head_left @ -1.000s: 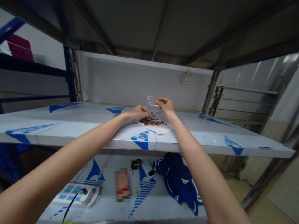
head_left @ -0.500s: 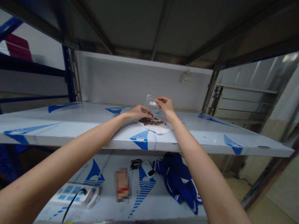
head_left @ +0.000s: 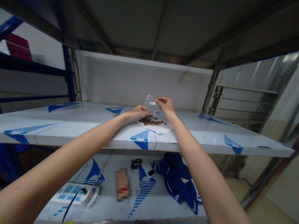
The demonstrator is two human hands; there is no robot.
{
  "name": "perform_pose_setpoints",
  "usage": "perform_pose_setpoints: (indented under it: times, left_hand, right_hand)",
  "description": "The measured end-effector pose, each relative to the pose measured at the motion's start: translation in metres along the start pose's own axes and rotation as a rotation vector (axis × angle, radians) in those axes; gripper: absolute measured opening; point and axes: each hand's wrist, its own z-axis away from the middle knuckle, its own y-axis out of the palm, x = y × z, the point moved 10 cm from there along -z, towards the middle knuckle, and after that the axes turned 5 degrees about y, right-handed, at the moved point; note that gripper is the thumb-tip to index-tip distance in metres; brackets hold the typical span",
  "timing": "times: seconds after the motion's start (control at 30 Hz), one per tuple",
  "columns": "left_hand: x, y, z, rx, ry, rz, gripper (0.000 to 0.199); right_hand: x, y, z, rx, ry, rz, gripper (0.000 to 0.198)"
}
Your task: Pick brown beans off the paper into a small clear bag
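A thin clear plastic bag [head_left: 149, 101] is held up by its upper edge, with the fingers of my right hand [head_left: 165, 105] pinched on it. Beneath it lies a loose heap of small dark brown beans [head_left: 153, 120], spread over a white sheet [head_left: 161, 129] that looks like paper or cloth. My left hand [head_left: 140, 111] is closed at the back left of the heap, its fingertips together around a few beans close to the bag's lower part. The exact kind of bean is too small to make out.
The film-covered shelf [head_left: 81, 124] has a front edge below my wrists, and another shelf [head_left: 130, 25] hangs overhead. On the lower level are a power strip [head_left: 72, 194], a blurred-out box [head_left: 122, 185], a whitish device [head_left: 148, 169] and blue clothing [head_left: 178, 177].
My left fingers have drawn closer together over the beans, near the bag. The bag's upper part has shifted slightly. My right hand stays in nearly the same place.
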Motion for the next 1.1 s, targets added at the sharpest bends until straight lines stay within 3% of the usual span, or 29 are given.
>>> perform_pose_setpoints:
  times: [0.3,0.53,0.73,0.87,0.93,1.1]
  left_hand:
    - [0.003,0.000,-0.006,0.007,0.045,0.159,0.034]
    - [-0.001,-0.042,-0.006,-0.372,0.107,0.106,0.020]
    - [-0.007,-0.053,-0.003,-0.452,0.082,-0.063,0.016]
    - [-0.009,-0.053,-0.002,-0.468,0.052,-0.225,0.020]
    - [-0.010,-0.063,0.003,-0.544,0.024,-0.312,0.022]
    - [-0.025,-0.117,0.049,-1.009,-0.035,-0.718,0.032]
  right_hand:
    - [0.001,-0.003,0.001,-0.021,0.055,-0.015,0.010]
    - [-0.003,0.016,0.006,0.140,0.075,-0.010,0.008]
    - [-0.005,0.020,0.007,0.164,0.060,0.040,0.011]
    - [0.000,0.018,0.010,0.149,0.027,0.197,0.020]
    - [0.005,0.013,0.013,0.112,0.000,0.325,0.030]
    - [-0.009,-0.009,0.023,0.010,0.102,1.021,0.047]
